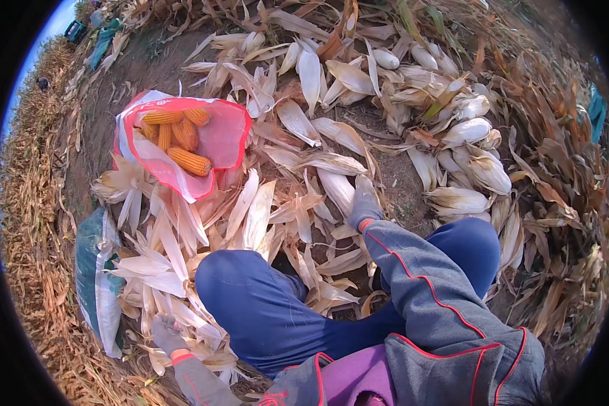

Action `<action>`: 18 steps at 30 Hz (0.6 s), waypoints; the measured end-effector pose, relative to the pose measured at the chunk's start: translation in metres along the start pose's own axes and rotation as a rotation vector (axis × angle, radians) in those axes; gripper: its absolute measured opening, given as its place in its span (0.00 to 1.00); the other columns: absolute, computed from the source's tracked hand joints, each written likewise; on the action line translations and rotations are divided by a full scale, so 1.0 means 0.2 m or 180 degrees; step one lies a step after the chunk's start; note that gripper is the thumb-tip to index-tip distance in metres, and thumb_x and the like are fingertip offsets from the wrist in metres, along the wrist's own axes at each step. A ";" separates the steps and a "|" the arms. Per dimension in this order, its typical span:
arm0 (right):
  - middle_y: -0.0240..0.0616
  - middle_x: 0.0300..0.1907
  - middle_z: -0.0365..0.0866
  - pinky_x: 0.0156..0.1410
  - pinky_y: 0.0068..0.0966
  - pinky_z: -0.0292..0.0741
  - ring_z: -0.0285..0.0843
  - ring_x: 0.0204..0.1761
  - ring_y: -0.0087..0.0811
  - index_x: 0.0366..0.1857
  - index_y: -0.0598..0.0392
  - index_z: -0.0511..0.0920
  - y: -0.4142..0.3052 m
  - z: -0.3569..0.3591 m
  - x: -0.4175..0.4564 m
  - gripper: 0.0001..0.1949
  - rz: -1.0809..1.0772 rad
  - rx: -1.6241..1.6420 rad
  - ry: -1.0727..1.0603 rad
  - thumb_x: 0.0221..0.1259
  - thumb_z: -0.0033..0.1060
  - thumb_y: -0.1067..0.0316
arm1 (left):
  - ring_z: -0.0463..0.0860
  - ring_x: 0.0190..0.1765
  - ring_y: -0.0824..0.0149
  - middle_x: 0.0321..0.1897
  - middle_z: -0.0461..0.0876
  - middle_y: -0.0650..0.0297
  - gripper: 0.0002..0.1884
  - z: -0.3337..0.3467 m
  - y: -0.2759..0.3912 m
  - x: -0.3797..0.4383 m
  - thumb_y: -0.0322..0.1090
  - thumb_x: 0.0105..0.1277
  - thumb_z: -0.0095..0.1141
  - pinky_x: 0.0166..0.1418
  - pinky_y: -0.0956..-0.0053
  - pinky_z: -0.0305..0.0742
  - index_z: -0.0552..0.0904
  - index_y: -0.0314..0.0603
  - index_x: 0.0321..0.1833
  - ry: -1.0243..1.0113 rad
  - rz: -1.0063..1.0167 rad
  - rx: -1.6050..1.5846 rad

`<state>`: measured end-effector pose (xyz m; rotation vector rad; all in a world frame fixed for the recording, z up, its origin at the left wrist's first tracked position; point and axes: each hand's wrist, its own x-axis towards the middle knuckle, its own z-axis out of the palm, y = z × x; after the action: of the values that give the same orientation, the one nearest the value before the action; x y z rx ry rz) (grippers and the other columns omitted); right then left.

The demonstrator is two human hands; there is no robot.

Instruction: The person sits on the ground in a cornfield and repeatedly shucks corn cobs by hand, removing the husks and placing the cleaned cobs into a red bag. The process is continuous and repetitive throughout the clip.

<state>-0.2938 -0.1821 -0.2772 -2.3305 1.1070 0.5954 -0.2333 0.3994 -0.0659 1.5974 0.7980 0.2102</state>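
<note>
My right hand (365, 204), in a grey glove, reaches in front of my knees to the ends of two pale corn pieces. One is a husk-wrapped ear (333, 163), the other a broad whitish husk (336, 190) beside it. The fingers overlap these ends, so whether they grip is hidden. Low on the left, my left hand (167, 333), also gloved, rests by a heap of stripped husks (203, 325) with its fingers partly bent. Beyond my left knee stands a red-and-white woven sack (228, 134), its mouth wide, with several bare yellow corn cobs (189, 161) inside.
Unhusked ears (469, 133) lie piled on the right, against dry corn stalks (553, 167). A green-and-white sack (97, 281) lies at the left. Loose husks cover much of the soil (155, 63) around my legs. A green crate (75, 31) is far off, upper left.
</note>
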 end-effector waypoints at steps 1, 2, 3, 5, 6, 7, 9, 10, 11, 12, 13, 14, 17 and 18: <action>0.51 0.64 0.69 0.61 0.45 0.75 0.74 0.61 0.53 0.69 0.46 0.60 -0.04 -0.05 -0.05 0.40 0.0048 0.0122 -0.0065 0.47 0.69 0.65 | 0.77 0.32 0.71 0.32 0.78 0.66 0.16 0.18 0.10 -0.05 0.48 0.66 0.56 0.32 0.79 0.68 0.79 0.41 0.42 -0.0360 0.0216 -0.0052; 0.51 0.61 0.72 0.59 0.44 0.76 0.76 0.60 0.51 0.67 0.47 0.63 -0.05 -0.10 -0.09 0.36 0.0027 0.0137 -0.0027 0.49 0.67 0.64 | 0.76 0.31 0.71 0.31 0.78 0.66 0.15 0.39 0.19 -0.14 0.46 0.67 0.56 0.32 0.80 0.68 0.79 0.40 0.41 -0.0751 0.0424 -0.0105; 0.51 0.60 0.73 0.59 0.44 0.76 0.77 0.59 0.51 0.66 0.47 0.64 -0.02 -0.09 -0.08 0.35 0.0082 0.0171 -0.0027 0.50 0.66 0.63 | 0.76 0.31 0.72 0.30 0.78 0.66 0.14 0.58 0.29 -0.23 0.45 0.68 0.55 0.32 0.79 0.68 0.79 0.39 0.40 -0.1340 0.0618 -0.0058; 0.51 0.58 0.75 0.59 0.44 0.76 0.78 0.58 0.50 0.65 0.48 0.65 0.07 -0.05 -0.06 0.33 0.0199 0.0209 -0.0019 0.52 0.65 0.62 | 0.77 0.31 0.73 0.28 0.78 0.65 0.13 0.95 0.44 -0.44 0.42 0.70 0.54 0.33 0.79 0.69 0.79 0.38 0.40 -0.2205 0.1046 -0.0042; 0.56 0.51 0.80 0.61 0.41 0.75 0.80 0.55 0.52 0.59 0.52 0.71 0.07 -0.07 -0.09 0.31 0.0341 0.0233 -0.0140 0.47 0.69 0.57 | 0.77 0.31 0.73 0.28 0.79 0.65 0.12 1.11 0.51 -0.57 0.41 0.71 0.53 0.33 0.79 0.70 0.80 0.37 0.40 -0.2431 0.1319 -0.0046; 0.55 0.52 0.80 0.61 0.41 0.75 0.79 0.56 0.52 0.58 0.52 0.72 0.10 -0.07 -0.09 0.30 0.0383 0.0202 -0.0245 0.48 0.69 0.56 | 0.79 0.33 0.74 0.31 0.81 0.64 0.12 1.25 0.59 -0.73 0.39 0.72 0.51 0.35 0.80 0.71 0.80 0.37 0.41 -0.2603 0.1501 0.0325; 0.54 0.54 0.80 0.62 0.41 0.75 0.78 0.57 0.52 0.56 0.53 0.75 0.12 -0.06 -0.07 0.28 0.0416 0.0140 -0.0480 0.49 0.68 0.53 | 0.80 0.35 0.73 0.34 0.82 0.64 0.11 1.47 0.61 -0.91 0.37 0.72 0.52 0.41 0.79 0.74 0.81 0.36 0.42 -0.2970 0.1713 0.0400; 0.53 0.55 0.80 0.62 0.39 0.75 0.79 0.58 0.49 0.53 0.53 0.80 0.11 -0.10 -0.06 0.26 0.0210 0.0029 -0.0600 0.50 0.65 0.52 | 0.81 0.36 0.73 0.33 0.82 0.65 0.10 1.57 0.60 -0.98 0.36 0.72 0.52 0.43 0.79 0.75 0.82 0.36 0.42 -0.3356 0.1694 0.0302; 0.53 0.55 0.80 0.62 0.39 0.75 0.79 0.58 0.48 0.53 0.54 0.80 0.13 -0.12 -0.02 0.26 0.0203 -0.0005 -0.0622 0.50 0.65 0.52 | 0.81 0.36 0.74 0.33 0.82 0.65 0.08 1.66 0.55 -1.03 0.33 0.72 0.53 0.42 0.79 0.75 0.82 0.35 0.42 -0.3617 0.1751 0.0378; 0.53 0.54 0.80 0.62 0.38 0.75 0.79 0.58 0.47 0.52 0.54 0.81 0.12 -0.13 0.02 0.25 0.0183 -0.0038 -0.0638 0.50 0.65 0.53 | 0.80 0.36 0.75 0.33 0.82 0.65 0.07 1.72 0.50 -1.05 0.31 0.71 0.53 0.42 0.79 0.76 0.82 0.34 0.42 -0.3866 0.1821 0.0453; 0.53 0.54 0.81 0.62 0.37 0.75 0.79 0.58 0.46 0.51 0.55 0.82 0.11 -0.13 0.03 0.24 0.0158 -0.0076 -0.0661 0.49 0.65 0.54 | 0.80 0.36 0.77 0.33 0.82 0.66 0.07 1.76 0.42 -1.06 0.30 0.71 0.53 0.41 0.80 0.75 0.82 0.34 0.42 -0.4012 0.1415 0.0436; 0.54 0.49 0.83 0.57 0.35 0.78 0.83 0.52 0.47 0.47 0.56 0.84 0.09 -0.15 0.01 0.23 0.0011 0.0072 -0.0156 0.47 0.66 0.54 | 0.80 0.35 0.74 0.32 0.82 0.64 0.08 1.79 0.30 -0.99 0.32 0.69 0.54 0.42 0.78 0.76 0.82 0.34 0.42 -0.4003 0.1337 0.0750; 0.51 0.40 0.86 0.49 0.34 0.80 0.86 0.42 0.45 0.42 0.57 0.85 0.01 -0.33 0.02 0.21 -0.0258 0.0397 -0.0317 0.45 0.68 0.54 | 0.83 0.36 0.63 0.34 0.84 0.58 0.15 1.81 0.18 -0.93 0.40 0.64 0.60 0.44 0.71 0.77 0.82 0.34 0.44 -0.4055 0.2214 0.2217; 0.49 0.36 0.86 0.45 0.33 0.80 0.85 0.38 0.43 0.40 0.58 0.85 -0.04 -0.44 -0.02 0.22 -0.0441 0.0669 -0.0432 0.43 0.70 0.54 | 0.83 0.36 0.59 0.35 0.84 0.55 0.18 1.81 0.19 -0.91 0.43 0.63 0.62 0.45 0.68 0.78 0.81 0.34 0.45 -0.3991 0.2696 0.2812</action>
<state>-0.2745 -0.2269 -0.2031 -2.1318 0.8931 0.5485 -0.1525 0.0004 -0.0510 2.3138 -0.9157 -0.6070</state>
